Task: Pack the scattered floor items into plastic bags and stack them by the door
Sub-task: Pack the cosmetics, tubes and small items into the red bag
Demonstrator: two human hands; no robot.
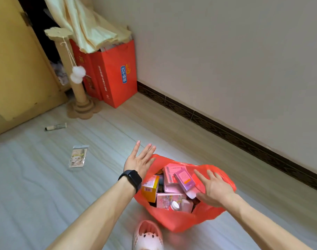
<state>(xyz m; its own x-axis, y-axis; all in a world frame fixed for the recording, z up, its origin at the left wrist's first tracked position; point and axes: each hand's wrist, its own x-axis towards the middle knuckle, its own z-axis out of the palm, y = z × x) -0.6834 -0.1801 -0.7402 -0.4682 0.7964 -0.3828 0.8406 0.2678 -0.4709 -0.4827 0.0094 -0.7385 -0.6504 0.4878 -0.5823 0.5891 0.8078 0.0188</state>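
while the red plastic bag (174, 219) sits slumped open on the floor (45, 186) right in front of the person, its mouth shows it is already well filled: an orange box (150, 187), pink boxes (169, 175), a purple box (184, 180) tipped on top and a small white-capped bottle (175, 205) near the front. the right hand (212, 189) rests flat on the bag's right rim with its fingers spread, holding nothing. the left hand (140, 159), a dark watch (131, 178) on the wrist, hovers just past the bag's left edge, palm open and empty, so neither grip is closed on anything.

to my eye the step is fetching what's left. it would go best if the right hand kept the rim pinned so the mouth stays wide, and the left reached for the flat packet (78, 156), the nearer of the two strays, then the small tube (55, 126) lying farther off toward the yellow door (13, 60). the purple box looks loose and might slide out if the bag tips.

outward, the floor is pale with a wood-grain look and seems smooth. a cardboard scratching post (78, 83) with white pom-poms (77, 74) stands by the door, red paper gift bags (116, 73) lean at the wall (226, 51) beside it under a cream cloth (85, 27), and a pink slipper (147, 235) shows at the bottom.
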